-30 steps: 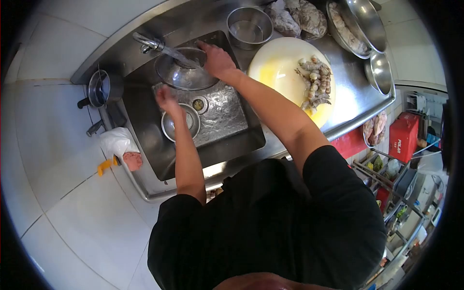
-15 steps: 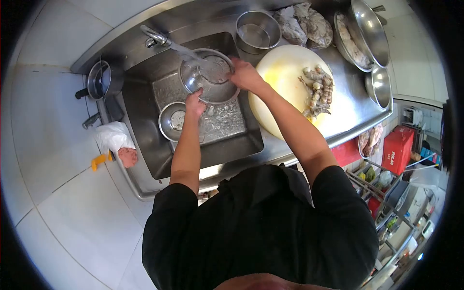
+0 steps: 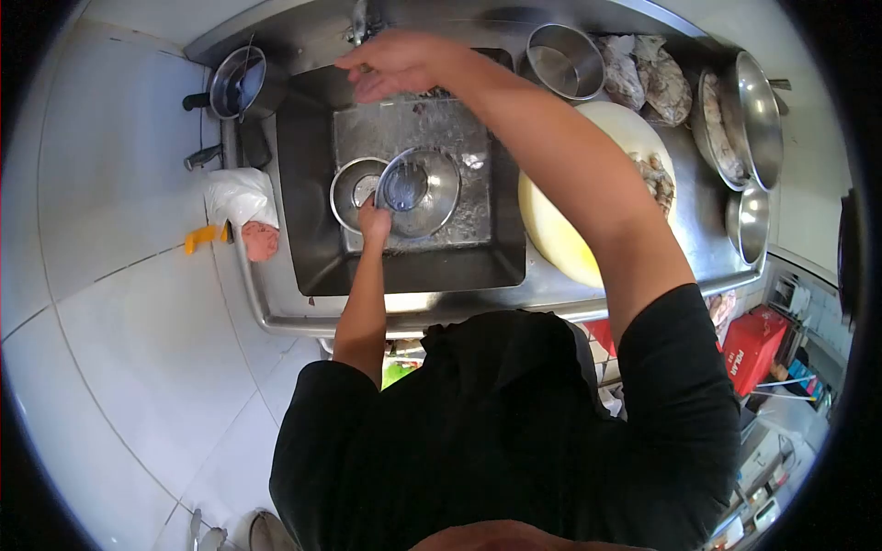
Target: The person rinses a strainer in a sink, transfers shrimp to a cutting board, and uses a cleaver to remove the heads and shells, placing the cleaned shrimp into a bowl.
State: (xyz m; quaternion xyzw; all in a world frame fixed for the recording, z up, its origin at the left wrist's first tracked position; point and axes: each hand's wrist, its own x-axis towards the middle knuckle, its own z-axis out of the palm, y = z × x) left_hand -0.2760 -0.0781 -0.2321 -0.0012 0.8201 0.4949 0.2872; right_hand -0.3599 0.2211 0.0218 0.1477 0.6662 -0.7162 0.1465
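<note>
Low in the sink (image 3: 317, 262), my left hand (image 3: 374, 223) grips the rim of a shiny metal bowl (image 3: 441, 207), fingers closed on its left side. Clear water seems to lie in that bowl. It overlaps a smaller metal bowl (image 3: 344, 197) standing on the sink floor to its left. My right hand (image 3: 393, 69) is raised over the back of the sink, just in front of the tap (image 3: 360, 20). Its fingers are stretched out, partly bent, with nothing seen in them. No water stream shows; the hand partly covers the space below the tap.
A round cutting board (image 3: 556, 216) carries shrimp (image 3: 656, 179), partly behind my right arm. Behind are a metal pot (image 3: 562, 64) and plastic bags (image 3: 663, 83). Metal bowls (image 3: 761, 119) stand at the right. Left of the sink are a saucepan (image 3: 266, 87) and a white bag (image 3: 241, 195).
My right hand has let go of the bowl and moved up to the tap. My left hand has brought the bowl lower, beside the smaller one. The running stream is no longer visible.
</note>
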